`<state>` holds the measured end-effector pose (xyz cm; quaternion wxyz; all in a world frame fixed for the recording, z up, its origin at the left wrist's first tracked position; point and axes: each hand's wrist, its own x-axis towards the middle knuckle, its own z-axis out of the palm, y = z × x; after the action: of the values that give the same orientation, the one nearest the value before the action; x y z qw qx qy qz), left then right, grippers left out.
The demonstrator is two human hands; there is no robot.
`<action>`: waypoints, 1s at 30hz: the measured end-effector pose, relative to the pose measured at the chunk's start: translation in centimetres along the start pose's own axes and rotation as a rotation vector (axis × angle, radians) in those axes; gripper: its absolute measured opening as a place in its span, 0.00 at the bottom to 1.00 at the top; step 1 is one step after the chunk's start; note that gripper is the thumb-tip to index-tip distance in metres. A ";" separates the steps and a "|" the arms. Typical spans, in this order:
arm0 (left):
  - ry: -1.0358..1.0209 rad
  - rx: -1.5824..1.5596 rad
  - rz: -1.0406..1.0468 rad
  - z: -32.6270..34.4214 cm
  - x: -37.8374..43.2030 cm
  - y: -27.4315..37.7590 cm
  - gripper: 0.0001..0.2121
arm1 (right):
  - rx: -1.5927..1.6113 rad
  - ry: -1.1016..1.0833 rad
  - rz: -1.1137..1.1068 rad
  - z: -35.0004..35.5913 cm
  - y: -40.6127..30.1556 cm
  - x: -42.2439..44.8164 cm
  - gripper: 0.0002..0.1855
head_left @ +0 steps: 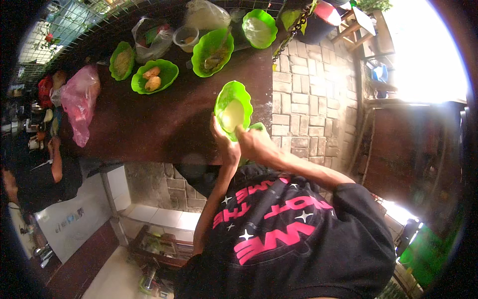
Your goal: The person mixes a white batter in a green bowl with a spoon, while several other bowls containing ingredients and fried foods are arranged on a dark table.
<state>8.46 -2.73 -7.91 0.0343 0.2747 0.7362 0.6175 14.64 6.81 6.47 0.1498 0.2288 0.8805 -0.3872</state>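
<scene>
A green scalloped plastic bowl [249, 108] holding a pale cream-coloured mixture [232, 114] is tilted in front of me, over the table's right end. My left hand [223, 139] grips its left side, thumb along the outer wall. At the near rim is my right hand [247, 139], fingers curled and reaching to the edge of the mixture. Something green [257, 127] shows beside the right knuckles; whether the hand holds it is hidden. Further back on the table stands a green bowl [195, 56] with dark contents and a spoon-like utensil.
On the brown table [157, 123] are a green bowl [171, 83] with two brownish food pieces, a bowl of crumbs [122, 63], a clear plastic tub [186, 37], a bowl of white powder [259, 30] and a pink plastic bag [80, 101]. Another person's arm [56, 160] shows at left.
</scene>
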 end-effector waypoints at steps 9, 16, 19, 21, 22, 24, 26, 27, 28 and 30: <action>0.022 0.204 0.067 -0.9 0.1 -1.1 0.55 | -0.007 0.268 -0.116 -2.4 1.9 0.8 0.07; -0.093 0.269 0.015 -2.0 1.2 1.9 0.53 | -0.122 0.311 -0.195 -4.9 5.5 3.3 0.06; -0.102 0.259 -0.010 -2.2 1.3 1.7 0.53 | -0.486 0.356 -0.277 -4.2 6.1 5.1 0.23; -0.094 0.245 -0.011 -2.2 1.7 1.9 0.53 | -0.535 0.330 -0.303 -3.5 7.7 5.7 0.25; -0.125 0.162 -0.042 -2.2 2.1 2.1 0.53 | -0.581 0.309 -0.320 -3.6 8.5 5.7 0.29; -0.137 0.089 -0.083 -2.6 2.1 1.5 0.53 | -0.640 0.272 -0.276 -4.5 8.5 5.6 0.29; -0.178 0.063 -0.035 -2.9 2.3 1.1 0.52 | -0.603 0.263 -0.455 -6.7 9.1 5.2 0.26; -0.174 0.059 -0.037 -3.1 2.6 1.1 0.52 | -0.637 0.268 -0.403 -6.9 9.9 5.5 0.27; -0.237 0.074 -0.025 -3.4 2.8 1.1 0.52 | -0.642 0.264 -0.403 -7.2 10.2 5.9 0.27; -0.293 0.091 -0.013 -3.9 3.1 0.7 0.52 | -0.632 0.389 -0.532 -7.6 10.2 6.7 0.26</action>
<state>4.58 -4.77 -5.40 0.1327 0.3582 0.7524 0.5367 13.56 20.46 2.23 -0.0605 0.0059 0.9954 -0.0742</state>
